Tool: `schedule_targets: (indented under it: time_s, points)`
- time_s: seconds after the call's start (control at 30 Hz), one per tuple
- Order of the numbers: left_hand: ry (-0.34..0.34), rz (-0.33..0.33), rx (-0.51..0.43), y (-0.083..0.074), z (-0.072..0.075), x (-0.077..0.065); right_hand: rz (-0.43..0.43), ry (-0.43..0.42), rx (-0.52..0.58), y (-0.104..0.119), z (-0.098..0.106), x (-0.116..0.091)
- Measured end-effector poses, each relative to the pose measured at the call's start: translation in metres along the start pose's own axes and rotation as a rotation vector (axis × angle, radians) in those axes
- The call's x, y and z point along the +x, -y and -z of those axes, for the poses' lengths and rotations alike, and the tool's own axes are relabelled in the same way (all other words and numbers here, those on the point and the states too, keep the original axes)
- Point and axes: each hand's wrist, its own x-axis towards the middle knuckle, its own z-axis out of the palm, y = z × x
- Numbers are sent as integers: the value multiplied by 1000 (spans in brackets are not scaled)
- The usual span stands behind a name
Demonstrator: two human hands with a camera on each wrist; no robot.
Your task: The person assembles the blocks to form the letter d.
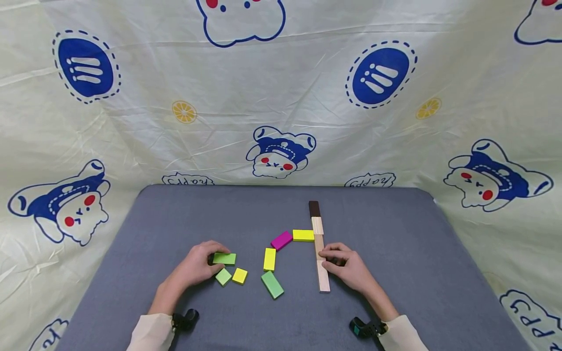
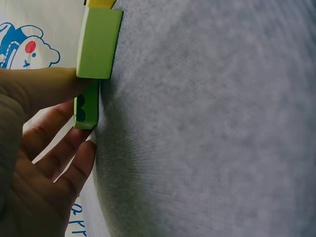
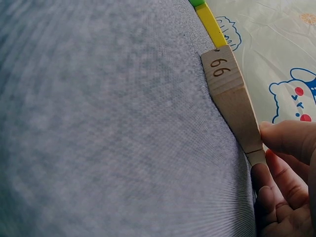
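My left hand [image 1: 202, 262] pinches a green block [image 1: 224, 259] on the grey table, with the thumb on the near side and fingers on the far side. Beside the thumb lie a light green block [image 1: 223, 277] and a small yellow block [image 1: 239, 276]. The left wrist view shows the light green block [image 2: 98, 44] in front of the pinched green block [image 2: 86, 108]. My right hand [image 1: 347, 265] touches the right side of a straight row of pale wooden blocks [image 1: 322, 275] with thumb and fingertips. Digits mark one wooden block's end [image 3: 219, 69] in the right wrist view.
A dark brown block [image 1: 314, 208] tops the wooden row. Left of the row, a yellow block [image 1: 303, 236], a magenta block [image 1: 281, 241], an upright-lying yellow block [image 1: 270, 259] and a green block [image 1: 272, 284] form a curve. A printed cloth [image 1: 281, 87] hangs behind the table.
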Motion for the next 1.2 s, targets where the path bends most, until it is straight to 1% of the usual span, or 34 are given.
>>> schedule_targets:
  time_s: [0.33, 0.6, 0.9, 1.2]
  points:
    - [36, 29, -12, -1, 0, 1, -2, -2, -4, 0, 0, -1]
    - [11, 40, -2, -2, 2, -2, 18, -9, -4, -1, -1, -1]
    - [-13, 50, 6, -7, 6, 0, 31, -9, 2, -1, -1, -1]
    - [-38, 37, 13, -15, 8, 2, 27, -15, 21, -1, -2, -2]
